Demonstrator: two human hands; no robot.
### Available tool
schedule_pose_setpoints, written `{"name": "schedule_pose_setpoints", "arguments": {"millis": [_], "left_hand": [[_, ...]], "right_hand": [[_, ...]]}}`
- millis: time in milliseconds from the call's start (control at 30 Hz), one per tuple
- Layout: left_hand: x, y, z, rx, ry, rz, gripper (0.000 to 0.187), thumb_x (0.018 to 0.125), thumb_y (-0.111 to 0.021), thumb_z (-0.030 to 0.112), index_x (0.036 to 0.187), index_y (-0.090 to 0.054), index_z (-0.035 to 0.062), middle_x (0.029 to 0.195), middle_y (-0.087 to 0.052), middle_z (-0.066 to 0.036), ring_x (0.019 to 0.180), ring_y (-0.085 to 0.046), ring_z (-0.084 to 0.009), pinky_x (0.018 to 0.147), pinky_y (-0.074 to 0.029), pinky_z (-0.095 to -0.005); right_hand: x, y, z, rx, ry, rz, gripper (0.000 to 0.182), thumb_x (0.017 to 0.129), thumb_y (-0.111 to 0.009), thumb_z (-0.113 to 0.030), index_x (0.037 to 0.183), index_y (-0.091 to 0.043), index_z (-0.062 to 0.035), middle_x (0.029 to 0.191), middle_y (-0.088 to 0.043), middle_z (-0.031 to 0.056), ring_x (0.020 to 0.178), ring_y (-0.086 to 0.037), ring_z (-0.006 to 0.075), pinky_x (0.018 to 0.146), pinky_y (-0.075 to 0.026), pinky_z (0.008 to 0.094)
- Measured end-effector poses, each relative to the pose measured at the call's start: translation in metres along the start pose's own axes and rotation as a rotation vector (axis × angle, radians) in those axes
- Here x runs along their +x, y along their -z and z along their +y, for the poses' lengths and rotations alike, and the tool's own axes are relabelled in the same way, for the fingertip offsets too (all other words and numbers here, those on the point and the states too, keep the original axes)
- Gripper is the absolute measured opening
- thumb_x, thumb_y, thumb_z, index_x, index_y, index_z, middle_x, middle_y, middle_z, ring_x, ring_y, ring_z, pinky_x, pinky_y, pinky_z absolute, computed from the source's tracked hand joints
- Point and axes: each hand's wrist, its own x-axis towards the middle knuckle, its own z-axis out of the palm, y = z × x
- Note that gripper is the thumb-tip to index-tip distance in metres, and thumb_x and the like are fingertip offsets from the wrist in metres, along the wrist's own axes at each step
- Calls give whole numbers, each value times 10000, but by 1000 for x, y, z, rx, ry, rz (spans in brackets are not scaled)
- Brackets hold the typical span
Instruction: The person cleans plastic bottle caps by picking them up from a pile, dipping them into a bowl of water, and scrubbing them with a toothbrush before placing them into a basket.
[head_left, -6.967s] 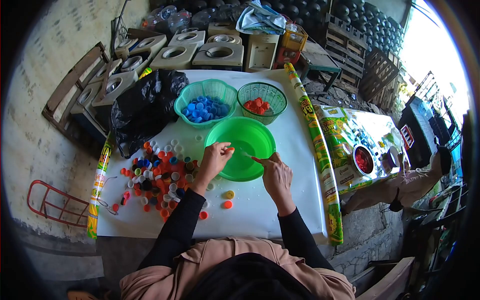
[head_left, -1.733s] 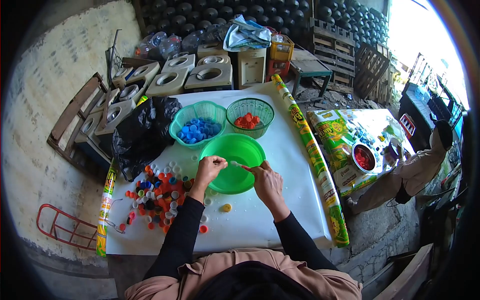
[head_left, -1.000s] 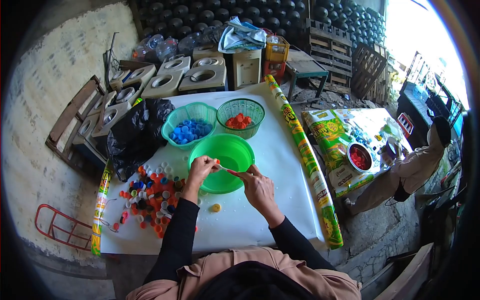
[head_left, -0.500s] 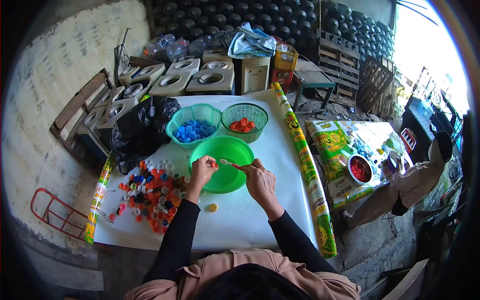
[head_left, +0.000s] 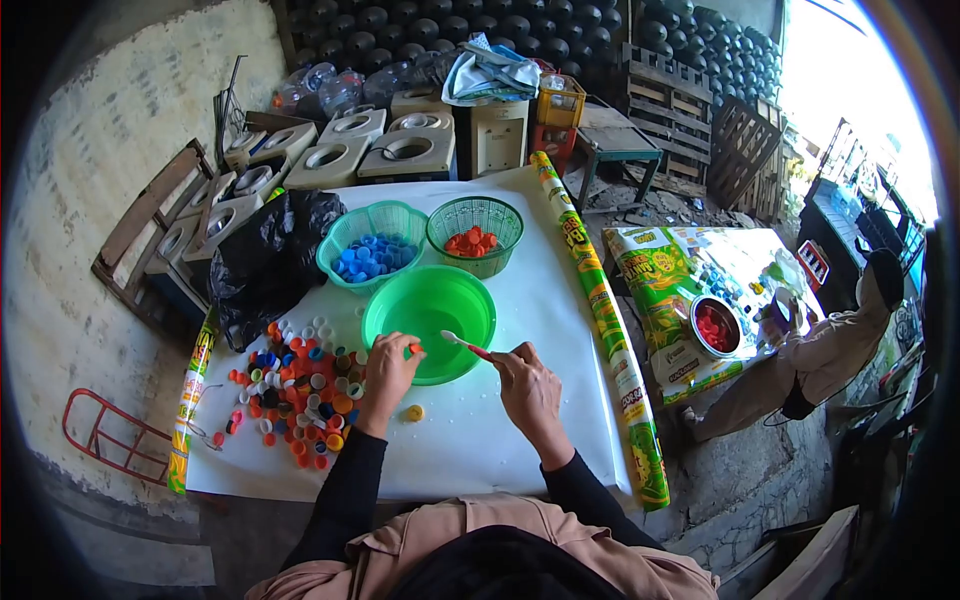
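My left hand [head_left: 391, 374] pinches an orange-red bottle cap [head_left: 415, 348] at the near rim of the green basin [head_left: 480, 300], which holds water. A toothbrush [head_left: 466, 345] with a red and white handle is gripped in my right hand [head_left: 528, 388], its white head pointing left over the basin. Left of my left hand lies a loose pile of mixed bottle caps [head_left: 305, 395]. One yellow cap [head_left: 413, 413] sits by itself near my left wrist. Behind the basin stand a pale green basket [head_left: 335, 240] of blue caps and a darker green basket [head_left: 510, 225] of orange-red caps.
A black plastic bag [head_left: 262, 260] rests at the table's left edge. Rolled printed sheeting [head_left: 600, 315] runs along the right edge. At a second table [head_left: 655, 350] on the right, a person [head_left: 825, 360] works beside a bowl of red caps. Old appliance casings [head_left: 408, 150] stand behind.
The toothbrush has drawn away from the cap, and my right hand is a little lower and farther right. My left hand has dropped toward the basin's near rim. The whole view has shifted slightly.
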Motion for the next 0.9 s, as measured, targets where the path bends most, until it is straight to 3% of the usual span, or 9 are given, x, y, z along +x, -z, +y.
{"name": "schedule_pose_setpoints", "arguments": {"millis": [67,167,267,400,433,500,600,800,900], "left_hand": [[5,10,10,55,-41,95,225,772,-797,48,970,-709,-11,943,-703,-134,794,-678,-263,719,-540,-369],[19,9,9,-179,133,49,245,774,-799,45,989,-705,-25,947,-698,-154,842,-678,-297,749,-539,-383],[51,6,16,-392,158,90,232,793,-788,38,999,-701,-27,943,-698,-155,811,-701,-279,708,-560,-360],[122,-28,7,-363,14,174,197,789,-786,60,950,-704,-17,899,-696,-160,757,-691,-298,675,-536,-389],[143,-35,6,-305,-5,188,226,814,-779,80,1015,-721,-8,910,-700,-164,759,-702,-253,672,-545,-339],[178,-52,-2,-246,-92,298,298,811,-792,118,1069,-715,-9,1056,-713,-198,916,-699,-342,783,-554,-407],[195,-52,-4,-225,-89,329,330,815,-773,117,1091,-694,-44,1129,-698,-210,1048,-665,-372,941,-508,-444],[113,28,7,-307,-48,262,262,856,-751,111,1075,-703,-25,1125,-702,-194,1012,-680,-349,871,-533,-411],[37,60,0,-287,102,249,217,886,-737,95,1061,-702,-29,1043,-705,-159,832,-670,-274,740,-537,-364]], "right_hand": [[-4,-2,-1,22,-25,33,114,933,-674,-191,987,-770,-161,858,-629,36,664,-644,267,559,-478,397],[-6,-6,4,34,-32,26,111,933,-677,-194,989,-768,-166,858,-629,35,664,-644,263,559,-478,393],[-6,-9,8,51,-34,36,113,934,-677,-198,996,-768,-175,858,-629,37,667,-644,265,562,-480,390],[-6,-7,7,58,-50,-2,120,935,-670,-188,1020,-755,-182,887,-628,46,692,-656,282,569,-490,405],[-6,-7,8,56,-54,-4,121,937,-667,-190,1021,-755,-185,889,-631,47,692,-655,285,570,-490,408],[-4,-8,7,54,-57,-6,122,939,-666,-196,1023,-754,-190,894,-633,48,694,-655,291,574,-491,413],[-6,-8,10,54,-56,-8,121,936,-668,-204,1025,-751,-195,902,-633,52,700,-656,300,581,-494,420],[-4,-7,8,74,-78,-28,139,922,-677,-171,1036,-749,-207,897,-622,60,698,-650,308,584,-490,431],[-4,-7,7,75,-59,-20,147,924,-678,-151,1041,-756,-195,881,-614,57,696,-646,302,585,-481,426]]}}
